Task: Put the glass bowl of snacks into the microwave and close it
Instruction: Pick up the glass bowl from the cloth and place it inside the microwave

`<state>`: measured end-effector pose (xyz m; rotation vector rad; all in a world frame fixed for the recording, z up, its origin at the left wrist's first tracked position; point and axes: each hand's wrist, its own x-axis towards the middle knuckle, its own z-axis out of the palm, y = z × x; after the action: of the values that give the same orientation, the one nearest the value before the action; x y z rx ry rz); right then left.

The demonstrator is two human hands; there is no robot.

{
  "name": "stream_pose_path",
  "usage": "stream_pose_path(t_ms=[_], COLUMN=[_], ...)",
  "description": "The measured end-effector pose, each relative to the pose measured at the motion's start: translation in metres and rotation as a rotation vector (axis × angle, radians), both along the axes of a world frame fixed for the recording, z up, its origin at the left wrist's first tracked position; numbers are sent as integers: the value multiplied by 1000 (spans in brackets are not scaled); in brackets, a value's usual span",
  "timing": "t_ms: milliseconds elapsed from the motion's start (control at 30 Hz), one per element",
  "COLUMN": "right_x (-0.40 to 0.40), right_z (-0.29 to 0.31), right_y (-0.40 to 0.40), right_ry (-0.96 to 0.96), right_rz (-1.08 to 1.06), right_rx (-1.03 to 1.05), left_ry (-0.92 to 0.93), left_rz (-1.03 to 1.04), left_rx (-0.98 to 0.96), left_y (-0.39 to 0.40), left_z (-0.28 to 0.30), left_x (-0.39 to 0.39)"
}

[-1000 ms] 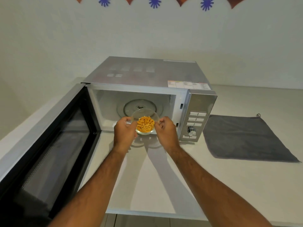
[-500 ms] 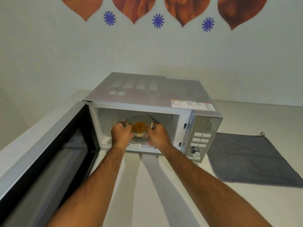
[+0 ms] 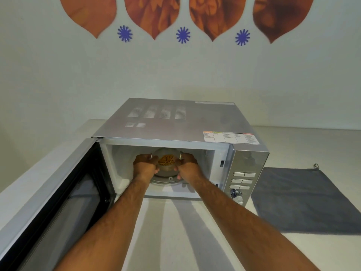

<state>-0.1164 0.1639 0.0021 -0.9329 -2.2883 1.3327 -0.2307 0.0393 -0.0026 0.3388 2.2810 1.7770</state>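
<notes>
One clear glass bowl of orange snack sticks (image 3: 166,160), inside silver microwave (image 3: 175,124) cavity, over round glass turntable (image 3: 166,179). One black-windowed door (image 3: 58,202) swung fully left; opening unobstructed. Left hand (image 3: 145,166) and right hand (image 3: 187,166), both arms extended inside, fingers curled gripping bowl's sides. One grey cloth (image 3: 304,198) right of microwave.

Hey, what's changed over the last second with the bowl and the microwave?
Both hands, left hand and right hand, carried the clear glass bowl of orange snacks from outside the opening forward into the silver microwave, above its round glass turntable. Both still grip it. The door stays open and the grey cloth hasn't moved.
</notes>
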Motion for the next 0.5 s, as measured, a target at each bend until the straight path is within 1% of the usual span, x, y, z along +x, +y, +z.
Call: stream_pose_path(t_ms=[267,500], right_x=[-11,-19], right_z=[-7,-13], right_y=[4,2], right_ry=[-20,-16], right_rz=[-3,-22], right_rx=[9,-52], left_ry=[-9,-16], left_rz=[-15,-25], left_rx=[-17,-32], left_y=[1,1], left_z=[-4,-9], left_x=[-10,-15])
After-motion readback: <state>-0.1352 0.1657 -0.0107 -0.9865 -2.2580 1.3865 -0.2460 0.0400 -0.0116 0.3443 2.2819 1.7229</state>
